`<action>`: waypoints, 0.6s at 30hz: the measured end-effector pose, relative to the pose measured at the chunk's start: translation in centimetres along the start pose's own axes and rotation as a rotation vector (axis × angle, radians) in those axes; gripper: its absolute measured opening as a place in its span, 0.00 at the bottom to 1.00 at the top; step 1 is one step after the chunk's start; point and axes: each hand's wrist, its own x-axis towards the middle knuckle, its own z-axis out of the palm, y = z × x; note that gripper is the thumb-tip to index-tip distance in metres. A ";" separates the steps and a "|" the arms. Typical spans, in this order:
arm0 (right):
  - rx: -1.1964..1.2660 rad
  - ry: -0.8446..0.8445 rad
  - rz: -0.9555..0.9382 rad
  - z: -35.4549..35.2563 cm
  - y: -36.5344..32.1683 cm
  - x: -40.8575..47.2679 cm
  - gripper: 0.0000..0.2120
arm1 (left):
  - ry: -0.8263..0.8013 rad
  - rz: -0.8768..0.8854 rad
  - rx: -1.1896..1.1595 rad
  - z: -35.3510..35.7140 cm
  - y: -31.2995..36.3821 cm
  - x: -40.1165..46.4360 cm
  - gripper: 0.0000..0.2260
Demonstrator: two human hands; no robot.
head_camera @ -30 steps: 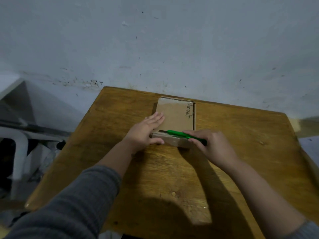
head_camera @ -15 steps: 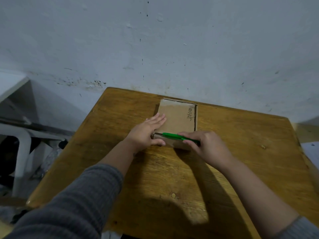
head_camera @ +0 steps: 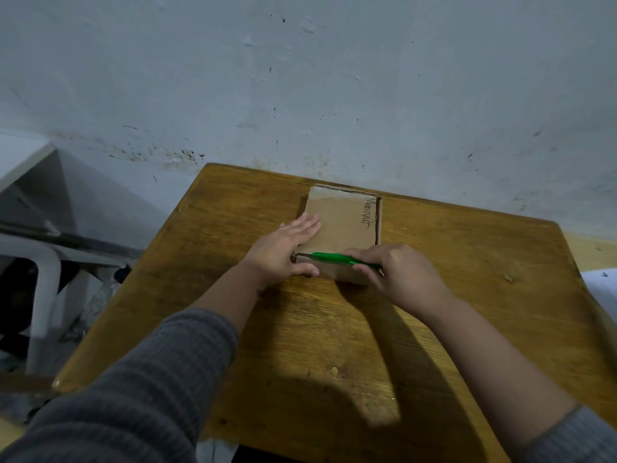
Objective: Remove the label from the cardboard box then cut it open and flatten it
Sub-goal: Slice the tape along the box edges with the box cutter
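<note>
Now my left hand (head_camera: 283, 252) presses flat-fingered on the cardboard box (head_camera: 340, 225) at frame centre while my right hand (head_camera: 397, 272) grips the green cutter (head_camera: 340, 259), slitting its near edge; next, a steady pull rightward.

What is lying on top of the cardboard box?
On the cardboard box the left hand presses flat; the right hand holds a green cutter along its near edge. Inside is hidden.

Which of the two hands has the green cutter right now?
The right hand grips the green cutter, laid along the cardboard box's near top edge. The left hand holds no tool; it rests flat on the box's left side.
</note>
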 end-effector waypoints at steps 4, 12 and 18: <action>-0.051 -0.015 0.043 -0.6 1.0 -0.5 0.18 | 0.002 0.004 0.009 0.0 -0.1 0.0 0.41; -0.160 -0.022 0.043 -1.6 0.9 -0.3 0.17 | -0.039 -0.009 0.210 -0.6 1.5 0.2 0.42; -0.197 0.034 0.008 -1.7 0.2 -0.7 0.17 | -0.046 0.045 0.184 -0.1 2.4 1.1 0.42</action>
